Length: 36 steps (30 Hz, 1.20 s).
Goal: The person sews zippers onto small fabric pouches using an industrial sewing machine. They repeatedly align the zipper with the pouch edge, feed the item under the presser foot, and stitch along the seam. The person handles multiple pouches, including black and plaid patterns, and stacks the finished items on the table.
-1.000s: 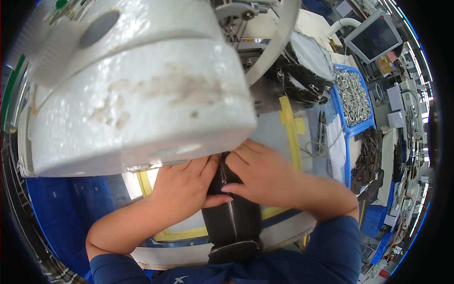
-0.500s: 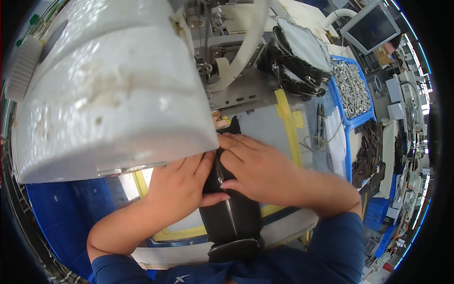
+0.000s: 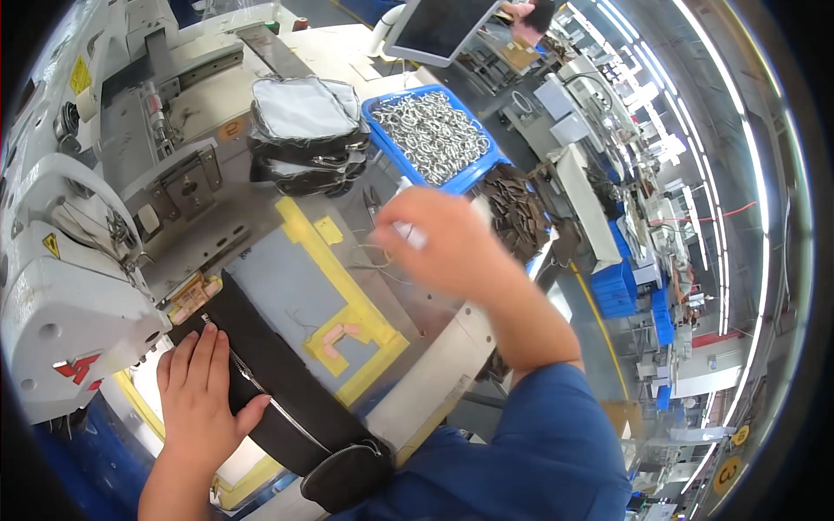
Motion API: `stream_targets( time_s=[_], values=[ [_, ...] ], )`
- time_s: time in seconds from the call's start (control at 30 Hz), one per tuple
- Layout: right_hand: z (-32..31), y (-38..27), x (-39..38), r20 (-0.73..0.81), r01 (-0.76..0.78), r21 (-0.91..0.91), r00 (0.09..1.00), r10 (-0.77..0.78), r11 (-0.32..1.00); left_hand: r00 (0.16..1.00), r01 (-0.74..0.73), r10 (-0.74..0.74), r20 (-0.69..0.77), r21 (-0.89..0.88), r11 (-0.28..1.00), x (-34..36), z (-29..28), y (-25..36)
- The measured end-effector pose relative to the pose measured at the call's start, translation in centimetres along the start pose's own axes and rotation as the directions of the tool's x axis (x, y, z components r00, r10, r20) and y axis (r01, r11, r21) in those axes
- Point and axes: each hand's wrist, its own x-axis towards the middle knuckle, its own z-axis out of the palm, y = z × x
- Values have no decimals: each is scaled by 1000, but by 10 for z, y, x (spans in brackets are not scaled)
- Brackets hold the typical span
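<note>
A long black zippered pouch lies slantwise over the sewing machine's bed, its metal zipper facing up and a rounded black end piece hanging toward me. Flat on its left side rests my left hand, fingers stretched and thumb spread beside the zipper. My right hand is off the pouch, raised near the blue tray and smeared by motion. Its fingers are curled, with a bit of white showing between them; whether it is held or lies behind cannot be made out. Dark-handled nippers lie just left of that hand.
The white sewing machine head stands close on the left. Behind lie stacked black pouches with white tops, a blue tray of metal rings and a heap of dark brown pieces. Yellow tape borders the work surface; a monitor stands beyond.
My right hand has left the pouch and moved away to the right, toward the tray. My left hand stays on the pouch, now flat. The whole view has swung to the right.
</note>
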Motion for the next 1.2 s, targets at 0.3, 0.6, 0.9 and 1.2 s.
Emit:
stream_targets(
  time_s=[0.3, 0.6, 0.9, 1.2],
  values=[
    [-68, 139, -96, 66, -630, -427, 693, 718, 648, 997, -61, 61, -49, -5, 998, -3, 2, 2],
    [-58, 163, -113, -80, -614, -281, 781, 620, 737, 996, -56, 51, -71, -73, 996, -4, 0, -2],
    [26, -19, 15, 39, 54, 172, 997, -61, 984, 991, -89, 90, -95, 16, 996, -9, 0, -6],
    [140, -84, 59, 65, 691, -19, 722, -689, 722, 978, -166, 168, -122, 24, 986, -11, 3, -5]
  ],
)
